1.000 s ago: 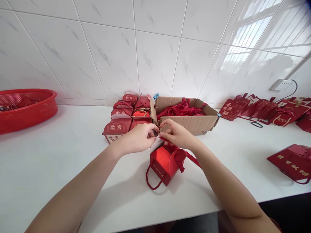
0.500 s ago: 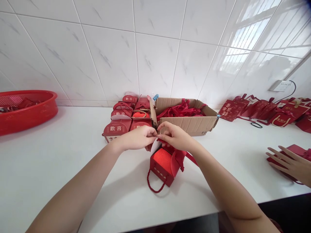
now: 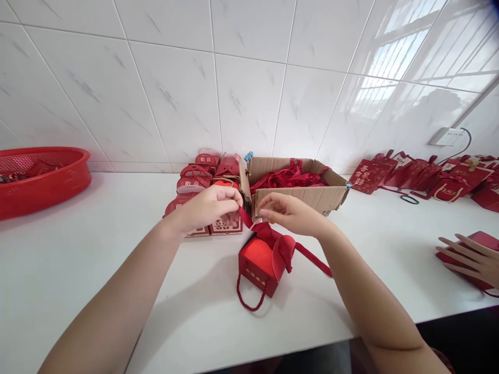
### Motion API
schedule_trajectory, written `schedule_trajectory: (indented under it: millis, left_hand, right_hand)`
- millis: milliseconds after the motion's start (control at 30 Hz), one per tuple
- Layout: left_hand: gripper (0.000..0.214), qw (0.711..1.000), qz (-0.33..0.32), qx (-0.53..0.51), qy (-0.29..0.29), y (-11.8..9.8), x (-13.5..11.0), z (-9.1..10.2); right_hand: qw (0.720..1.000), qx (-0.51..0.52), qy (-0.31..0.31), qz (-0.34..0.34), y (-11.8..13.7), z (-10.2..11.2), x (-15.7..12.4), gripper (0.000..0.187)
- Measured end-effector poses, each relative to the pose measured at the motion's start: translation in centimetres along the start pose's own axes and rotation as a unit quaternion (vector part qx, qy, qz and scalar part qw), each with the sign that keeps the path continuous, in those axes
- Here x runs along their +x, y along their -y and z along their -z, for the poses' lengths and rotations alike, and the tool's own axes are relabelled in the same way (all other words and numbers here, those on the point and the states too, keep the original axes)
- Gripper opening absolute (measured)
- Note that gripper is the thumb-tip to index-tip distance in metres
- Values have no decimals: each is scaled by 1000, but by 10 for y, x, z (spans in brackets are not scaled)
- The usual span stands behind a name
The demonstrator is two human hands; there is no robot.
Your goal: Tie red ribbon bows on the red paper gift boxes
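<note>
A small red gift box (image 3: 259, 272) sits on the white table in front of me, its twisted cord handle (image 3: 250, 307) hanging at the near side. A dark red ribbon (image 3: 265, 232) runs across the top of the box, and its other tail trails out to the right on the table. My left hand (image 3: 212, 208), up and left of the box, is closed in a pinch on one end of this ribbon. Above the box's far side is my right hand (image 3: 294, 214), thumb and curled fingers apart, with nothing visible between them.
Behind my hands stands a cardboard box (image 3: 312, 197) full of red ribbons. Several finished-looking red boxes (image 3: 194, 184) are stacked to its left. A red plastic basket (image 3: 42, 187) is at far left. On the right, another person's hand (image 3: 473, 259) rests on a red box; red bags (image 3: 366, 175) line the wall.
My left hand has moved left and pulled the ribbon end out with it. My right hand has come apart from the left and loosened its fingers. The other person's hand has shifted slightly right.
</note>
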State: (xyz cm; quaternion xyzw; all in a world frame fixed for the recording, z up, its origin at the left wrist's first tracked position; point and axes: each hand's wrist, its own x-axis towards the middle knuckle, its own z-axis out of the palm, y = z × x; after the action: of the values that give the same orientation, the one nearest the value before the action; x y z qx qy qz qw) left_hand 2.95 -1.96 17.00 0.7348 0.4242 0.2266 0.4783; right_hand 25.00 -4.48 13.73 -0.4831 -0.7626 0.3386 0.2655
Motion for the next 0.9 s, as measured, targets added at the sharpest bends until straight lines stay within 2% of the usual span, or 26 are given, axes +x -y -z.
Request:
schedule_trajectory:
  millis: [200, 333, 467, 567, 667, 800, 900]
  left_hand:
    - [7, 983, -87, -150, -62, -9, -16, 26]
    - [6, 971, -96, -201, -87, -12, -27, 38]
    - [7, 967, -105, -218, -82, -16, -36, 43]
    - [7, 965, -114, -216, -98, -20, -41, 45]
    - [9, 958, -127, -223, -127, -24, -45, 47]
    - [13, 945, -155, -236, -167, -24, -52, 52]
    - [11, 947, -158, -211, -181, -16, -58, 61]
  right_hand:
    - [997, -43, 31, -50, 3, 29, -15, 43]
    - [987, -83, 114, -77, -4, 44, -20, 67]
    - [963, -138, 201, -111, -10, 47, -21, 99]
    - [946, -178, 232, -140, -10, 42, -20, 106]
    - [939, -200, 249, -129, -9, 32, -16, 101]
    - [948, -207, 228, -82, -10, 16, -11, 71]
    - [953, -198, 220, -66, -9, 7, -6, 55]
